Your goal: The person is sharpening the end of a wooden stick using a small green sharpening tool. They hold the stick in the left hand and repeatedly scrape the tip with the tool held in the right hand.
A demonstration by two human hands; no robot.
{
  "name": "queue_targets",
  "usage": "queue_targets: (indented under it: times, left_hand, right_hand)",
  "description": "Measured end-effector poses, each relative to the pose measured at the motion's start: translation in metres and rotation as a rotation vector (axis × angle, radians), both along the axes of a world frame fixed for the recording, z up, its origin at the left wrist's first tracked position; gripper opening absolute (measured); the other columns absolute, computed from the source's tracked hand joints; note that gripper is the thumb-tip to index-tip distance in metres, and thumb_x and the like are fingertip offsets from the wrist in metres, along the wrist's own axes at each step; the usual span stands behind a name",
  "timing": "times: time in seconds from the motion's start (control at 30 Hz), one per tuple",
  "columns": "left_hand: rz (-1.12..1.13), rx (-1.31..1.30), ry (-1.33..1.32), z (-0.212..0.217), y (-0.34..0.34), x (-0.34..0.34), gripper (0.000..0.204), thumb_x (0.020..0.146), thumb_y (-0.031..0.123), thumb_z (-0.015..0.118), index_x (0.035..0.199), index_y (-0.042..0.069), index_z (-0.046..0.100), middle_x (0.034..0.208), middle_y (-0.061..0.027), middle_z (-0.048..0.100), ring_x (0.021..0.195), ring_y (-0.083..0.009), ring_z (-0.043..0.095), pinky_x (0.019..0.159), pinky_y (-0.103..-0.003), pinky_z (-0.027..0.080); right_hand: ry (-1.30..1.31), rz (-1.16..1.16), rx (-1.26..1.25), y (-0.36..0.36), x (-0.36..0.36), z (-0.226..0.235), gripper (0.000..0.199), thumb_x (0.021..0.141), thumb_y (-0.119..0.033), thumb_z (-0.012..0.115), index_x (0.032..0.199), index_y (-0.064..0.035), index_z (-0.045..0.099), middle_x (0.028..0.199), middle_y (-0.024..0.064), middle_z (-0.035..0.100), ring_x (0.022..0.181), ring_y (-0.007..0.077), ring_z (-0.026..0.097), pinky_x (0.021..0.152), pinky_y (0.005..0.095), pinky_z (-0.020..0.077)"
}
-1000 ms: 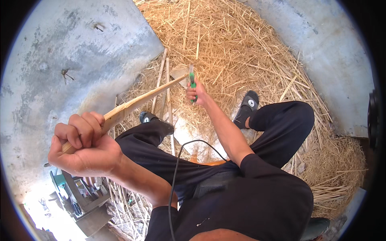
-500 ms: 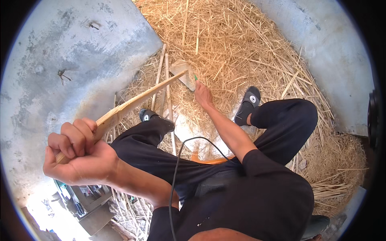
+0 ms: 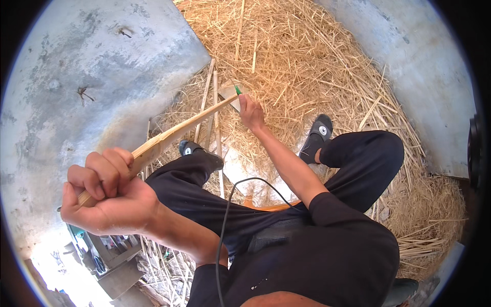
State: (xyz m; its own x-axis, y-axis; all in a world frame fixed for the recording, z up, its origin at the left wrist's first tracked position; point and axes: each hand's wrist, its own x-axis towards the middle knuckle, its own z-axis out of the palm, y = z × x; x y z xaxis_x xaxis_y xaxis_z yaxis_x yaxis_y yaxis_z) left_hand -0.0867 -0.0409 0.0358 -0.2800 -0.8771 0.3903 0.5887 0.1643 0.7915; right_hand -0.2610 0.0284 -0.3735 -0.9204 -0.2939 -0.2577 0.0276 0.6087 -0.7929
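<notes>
Wooden strip (image 3: 179, 129) in left fingers (image 3: 102, 171)

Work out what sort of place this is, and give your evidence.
Probably a small workshop for wood or bamboo: pale shavings lie heaped, with long strips among them, and the left hand grips a long stick.

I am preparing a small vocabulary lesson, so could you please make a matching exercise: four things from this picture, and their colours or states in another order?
1. left hand
2. right hand
3. cable
4. shavings

A. holding the green tool
B. straw-coloured, widely spread
C. gripping the wooden strip
D. black, arched

Pairs: 1-C, 2-A, 3-D, 4-B
</notes>
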Motion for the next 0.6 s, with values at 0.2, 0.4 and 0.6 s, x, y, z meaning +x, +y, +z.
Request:
queue_targets:
  times: [0.2,0.4,0.6]
  left_hand:
    - [0.119,0.022,-0.039,0.005,0.000,-0.002,0.034,0.083,0.028,0.035,0.055,0.015,0.021,0.046,0.0013,0.017,0.041,-0.0092,0.014,0.045,-0.025,0.021]
    - [0.194,0.002,-0.044,0.003,0.003,-0.006,0.037,0.088,0.029,0.033,0.056,0.016,0.021,0.048,0.0014,0.019,0.045,-0.0097,0.015,0.048,-0.026,0.021]
    - [0.216,-0.049,-0.060,0.005,0.009,-0.009,0.039,0.090,0.033,0.034,0.057,0.016,0.021,0.048,0.0018,0.018,0.045,-0.0099,0.016,0.049,-0.026,0.022]
  right_hand:
    - [0.016,0.017,0.203,0.016,0.020,-0.025,0.042,0.095,-0.033,0.030,0.102,-0.0029,0.057,0.095,0.0236,0.062,0.093,0.0408,0.059,0.078,0.0479,0.0467]
    - [0.021,-0.013,-0.191,-0.008,0.021,0.023,0.053,0.095,-0.043,0.021,0.107,-0.0029,0.055,0.094,0.0277,0.060,0.093,0.0423,0.056,0.082,0.0508,0.0420]
    - [-0.109,0.097,0.244,0.016,0.021,0.010,0.054,0.095,-0.043,0.023,0.106,-0.0010,0.056,0.097,0.0247,0.060,0.095,0.0414,0.057,0.083,0.0496,0.0430]
